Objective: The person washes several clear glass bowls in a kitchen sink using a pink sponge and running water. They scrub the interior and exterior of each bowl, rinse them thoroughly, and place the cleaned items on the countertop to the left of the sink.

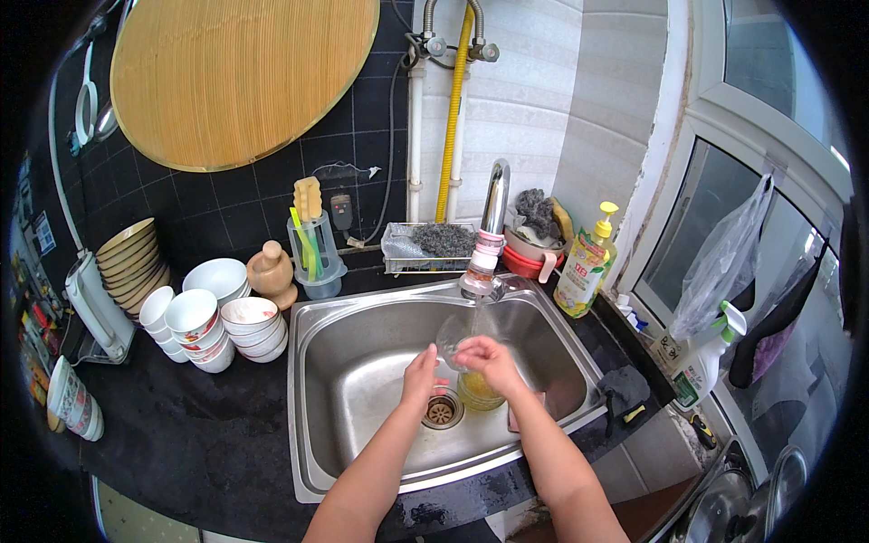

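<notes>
- Clear drinking glass [455, 337] held over the steel sink [362, 344], just below the tap's filter nozzle [482, 271], under a thin stream of water.
- Left hand [422, 374] pressed against the glass's left side, fingers wrapped onto it, just above the round drain [441, 411] in the sink floor.
- Right hand [489, 360] clasped over the glass from the right and front, fingers curled on the rim side.
- Yellowish container [477, 391] standing on the sink floor directly below the right hand, beside the drain.
- Left of the sink, on the dark counter [181, 425]: stacks of white bowls [249, 324], some with red patterns, and a leaning pile of tan plates [134, 258] further left.
- Behind the sink's left corner: wooden pestle-like piece [272, 271] and a clear holder with green utensils [312, 253].
- Behind the sink, next to the tap: wire rack with a grey scouring pad [444, 240].
- At the sink's right rear corner: yellow pump bottle of dish soap [584, 267]; red bowl [529, 258] beside it.
- Right of the sink: dark cloth [625, 385] on the counter edge, white spray bottle [701, 366] further right by the window.
- Above the sink's left side, on the black tiled wall: large round bamboo board [240, 77].
</notes>
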Demonstrator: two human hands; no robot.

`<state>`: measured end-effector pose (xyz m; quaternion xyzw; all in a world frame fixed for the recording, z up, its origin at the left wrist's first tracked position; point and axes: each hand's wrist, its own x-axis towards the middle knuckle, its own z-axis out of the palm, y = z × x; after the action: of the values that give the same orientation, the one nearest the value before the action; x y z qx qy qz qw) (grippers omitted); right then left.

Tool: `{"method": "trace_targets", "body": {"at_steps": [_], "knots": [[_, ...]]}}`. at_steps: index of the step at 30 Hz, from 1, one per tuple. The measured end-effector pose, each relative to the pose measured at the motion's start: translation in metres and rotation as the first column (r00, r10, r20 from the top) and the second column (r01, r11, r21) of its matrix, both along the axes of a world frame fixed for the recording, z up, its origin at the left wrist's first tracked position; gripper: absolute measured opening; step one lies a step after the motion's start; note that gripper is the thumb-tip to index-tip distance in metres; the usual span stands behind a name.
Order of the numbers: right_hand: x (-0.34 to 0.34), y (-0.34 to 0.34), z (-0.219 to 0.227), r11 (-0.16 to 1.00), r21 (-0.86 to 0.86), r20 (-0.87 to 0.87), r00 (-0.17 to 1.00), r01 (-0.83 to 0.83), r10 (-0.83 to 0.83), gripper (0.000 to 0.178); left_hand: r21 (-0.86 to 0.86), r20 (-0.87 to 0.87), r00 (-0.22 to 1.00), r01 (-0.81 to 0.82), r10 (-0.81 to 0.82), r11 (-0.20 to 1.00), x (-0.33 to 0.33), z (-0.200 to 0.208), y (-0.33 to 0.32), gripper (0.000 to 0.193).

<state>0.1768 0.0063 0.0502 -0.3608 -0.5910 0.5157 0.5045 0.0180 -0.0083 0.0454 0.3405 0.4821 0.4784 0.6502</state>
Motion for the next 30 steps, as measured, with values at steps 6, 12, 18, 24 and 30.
{"method": "trace_targets", "body": {"at_steps": [6,12,18,24,30], "knots": [[-0.020,-0.023,0.010,0.934,0.315,0.853,0.480,-0.166,-0.203,0.020,-0.044,0.078,0.997,-0.012,0.015,0.999,-0.004,-0.015,0.006,0.058],[-0.015,-0.022,-0.001,0.868,0.414,0.905,0.022,-0.273,-0.424,0.065,0.159,-0.062,0.998,-0.018,0.028,0.987,0.009,-0.025,0.006,0.044],[-0.015,-0.019,-0.004,0.935,0.193,0.919,0.390,-0.297,-0.066,0.051,0.186,-0.021,0.993,-0.112,0.118,0.976,0.007,-0.037,0.010,0.036],[0.004,-0.009,0.011,0.886,0.244,0.490,0.738,0.394,-0.464,0.024,0.171,0.015,0.994,-0.108,0.107,0.979,-0.002,-0.034,0.013,0.040],[0.032,-0.003,0.005,0.892,0.126,0.844,0.425,0.434,-0.326,0.018,-0.102,0.296,0.945,0.175,-0.138,0.979,-0.003,-0.035,0.010,0.033]]}}
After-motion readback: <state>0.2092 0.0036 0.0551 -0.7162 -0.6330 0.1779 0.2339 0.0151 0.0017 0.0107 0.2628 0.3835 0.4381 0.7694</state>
